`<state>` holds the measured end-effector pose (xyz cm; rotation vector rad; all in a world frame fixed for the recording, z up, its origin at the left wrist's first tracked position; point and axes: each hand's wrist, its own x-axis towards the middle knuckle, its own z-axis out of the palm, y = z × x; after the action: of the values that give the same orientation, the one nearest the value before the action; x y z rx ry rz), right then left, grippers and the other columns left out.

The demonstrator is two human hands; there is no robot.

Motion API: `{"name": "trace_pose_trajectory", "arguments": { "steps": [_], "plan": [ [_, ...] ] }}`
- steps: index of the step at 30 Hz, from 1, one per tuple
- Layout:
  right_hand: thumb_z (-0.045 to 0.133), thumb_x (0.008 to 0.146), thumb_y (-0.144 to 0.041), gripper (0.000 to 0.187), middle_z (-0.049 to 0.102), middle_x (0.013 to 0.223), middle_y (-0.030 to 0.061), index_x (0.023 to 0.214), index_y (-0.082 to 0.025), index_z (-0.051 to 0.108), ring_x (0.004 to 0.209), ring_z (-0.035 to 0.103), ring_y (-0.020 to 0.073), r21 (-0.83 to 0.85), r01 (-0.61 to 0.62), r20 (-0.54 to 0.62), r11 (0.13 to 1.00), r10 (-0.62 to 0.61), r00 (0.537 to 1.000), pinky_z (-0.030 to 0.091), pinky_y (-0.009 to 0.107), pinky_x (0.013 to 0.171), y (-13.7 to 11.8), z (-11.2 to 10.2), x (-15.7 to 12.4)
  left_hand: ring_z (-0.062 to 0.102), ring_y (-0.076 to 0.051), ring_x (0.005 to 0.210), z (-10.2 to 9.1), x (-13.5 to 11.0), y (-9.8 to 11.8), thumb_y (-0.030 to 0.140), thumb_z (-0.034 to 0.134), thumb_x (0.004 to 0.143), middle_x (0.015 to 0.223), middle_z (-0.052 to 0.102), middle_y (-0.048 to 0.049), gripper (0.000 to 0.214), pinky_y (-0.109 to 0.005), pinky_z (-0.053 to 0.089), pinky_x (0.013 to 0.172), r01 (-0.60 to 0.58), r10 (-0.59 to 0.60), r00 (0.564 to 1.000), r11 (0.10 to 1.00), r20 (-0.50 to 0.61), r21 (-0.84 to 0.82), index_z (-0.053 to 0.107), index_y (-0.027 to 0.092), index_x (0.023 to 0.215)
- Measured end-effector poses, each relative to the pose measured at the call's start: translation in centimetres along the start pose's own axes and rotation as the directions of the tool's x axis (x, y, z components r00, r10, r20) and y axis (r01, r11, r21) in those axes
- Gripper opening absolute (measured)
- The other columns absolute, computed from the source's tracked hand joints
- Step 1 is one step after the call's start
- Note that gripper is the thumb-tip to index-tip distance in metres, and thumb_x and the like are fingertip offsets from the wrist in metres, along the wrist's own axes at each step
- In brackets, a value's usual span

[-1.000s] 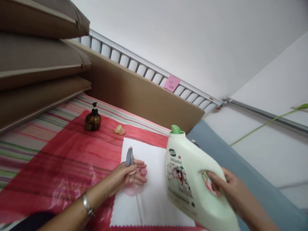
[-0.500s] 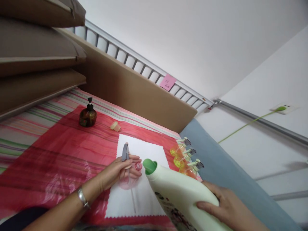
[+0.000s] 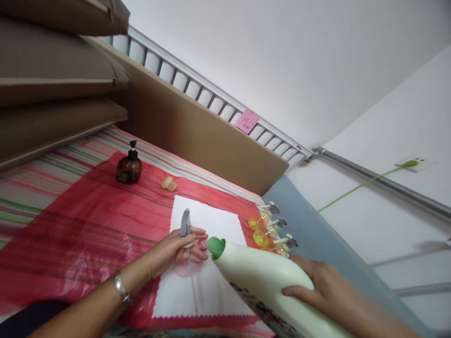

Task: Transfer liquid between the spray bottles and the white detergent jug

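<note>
My left hand (image 3: 179, 246) is closed around a small clear pink bottle (image 3: 186, 269), whose round mouth faces right. The same fingers pinch a grey trigger spray head (image 3: 184, 223), with its thin dip tube hanging down over the white sheet (image 3: 207, 211). My right hand (image 3: 322, 281) grips a large pale green bottle (image 3: 260, 272), tilted leftward; its contents cannot be told. Its green spout (image 3: 215, 247) meets or nearly meets the pink bottle's mouth. No liquid flow is visible.
Several yellow and orange spray bottles (image 3: 262, 237) stand along the right. A brown pump bottle (image 3: 129, 169) and a beige cap (image 3: 169, 183) sit farther back on red plastic (image 3: 88, 206). A tan board (image 3: 200, 126) and stacked brown cushions (image 3: 52, 61) border the surface.
My right hand has moved the pale green bottle slightly left, bringing its spout up to the pink bottle's mouth. My left hand has hardly moved.
</note>
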<state>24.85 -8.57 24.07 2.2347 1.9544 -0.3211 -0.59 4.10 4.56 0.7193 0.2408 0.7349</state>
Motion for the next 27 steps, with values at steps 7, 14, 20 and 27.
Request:
{"name": "trace_pose_trajectory", "arguments": {
  "steps": [7,14,20,27],
  "plan": [
    [0.057,0.077,-0.052,0.030,0.071,0.087,0.0021,0.094,-0.027,0.062,0.077,0.065,0.0246,-0.099,0.011,0.016,0.995,-0.010,1.000,0.048,0.031,0.067,-0.6,-1.2,0.1,0.068,-0.025,0.081,0.3,-0.1,0.2,0.031,0.061,0.081,0.111,0.063,-0.0192,0.039,-0.038,0.051,0.076,0.026,-0.026,1.000,1.000,-0.016,0.009,0.057,0.009,0.113],
    [0.056,0.078,-0.053,0.033,0.071,0.086,0.0052,0.095,-0.026,0.061,0.077,0.065,0.0268,-0.176,0.031,0.006,0.984,-0.031,1.000,0.048,0.033,0.067,-1.0,-1.9,0.1,0.068,-0.025,0.082,0.3,-0.2,0.0,0.032,0.060,0.082,0.107,0.065,-0.0149,0.036,-0.038,0.050,0.078,0.031,-0.031,0.999,0.999,-0.013,0.014,0.060,0.012,0.112],
    [0.056,0.079,-0.053,0.032,0.070,0.089,0.0045,0.097,-0.027,0.059,0.079,0.065,0.0266,-0.215,0.037,0.033,0.976,-0.030,0.999,0.047,0.034,0.067,-0.9,-2.4,0.2,0.068,-0.024,0.081,0.7,-0.3,0.2,0.033,0.061,0.081,0.105,0.065,-0.0138,0.034,-0.039,0.049,0.078,0.029,-0.029,1.000,0.999,-0.005,0.012,0.061,0.014,0.109],
    [0.058,0.078,-0.052,0.029,0.070,0.084,0.0029,0.093,-0.027,0.060,0.074,0.065,0.0241,-0.268,0.082,0.002,0.960,-0.084,0.996,0.047,0.031,0.063,-0.6,-2.6,0.0,0.067,-0.024,0.082,1.0,-0.3,0.3,0.033,0.061,0.081,0.097,0.067,-0.0151,0.041,-0.038,0.049,0.078,0.052,-0.052,0.998,0.999,-0.018,0.017,0.057,0.009,0.114]
  ]
}}
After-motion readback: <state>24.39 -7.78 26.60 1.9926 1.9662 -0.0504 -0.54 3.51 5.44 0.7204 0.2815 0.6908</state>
